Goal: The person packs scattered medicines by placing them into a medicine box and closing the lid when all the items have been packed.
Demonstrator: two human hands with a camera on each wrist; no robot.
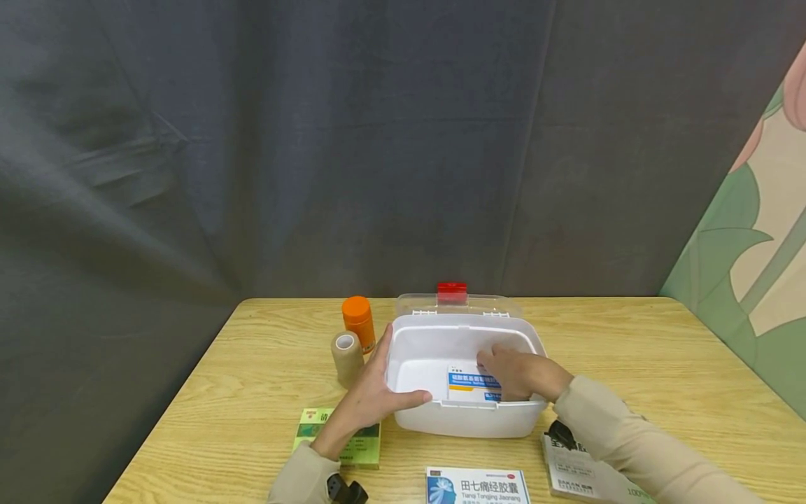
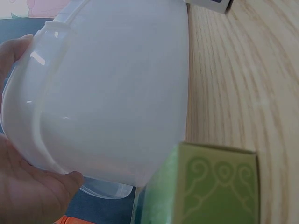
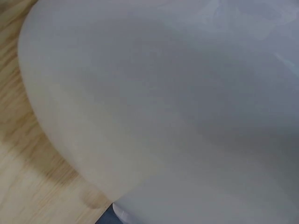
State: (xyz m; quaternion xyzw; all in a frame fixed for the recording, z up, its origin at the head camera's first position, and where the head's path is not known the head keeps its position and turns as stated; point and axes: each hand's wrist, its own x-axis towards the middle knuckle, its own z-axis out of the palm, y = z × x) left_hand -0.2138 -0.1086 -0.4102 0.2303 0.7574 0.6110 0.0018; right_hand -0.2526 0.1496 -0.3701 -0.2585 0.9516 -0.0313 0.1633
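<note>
A white plastic storage box (image 1: 466, 420) stands on the table with its clear lid (image 1: 491, 305) hanging open behind it. At its front left corner, my left hand (image 1: 371, 392) grips the rim, with the thumb on the front edge and the fingers along the left side. My right hand (image 1: 513, 371) reaches inside and holds the right end of a blue-and-white medicine box (image 1: 469, 381) low in the storage box. Part of that medicine box is covered by the hand. In the right wrist view, the storage box's pale wall (image 3: 140, 102) fills most of the picture.
An orange-capped bottle (image 1: 357, 318) and a tan bandage roll (image 1: 348, 364) stand left of the storage box. A green medicine box (image 1: 362, 451) lies under the left forearm. Nearer are a white medicine box (image 1: 478, 486) and a grey-white box (image 1: 573, 472) beside the right sleeve.
</note>
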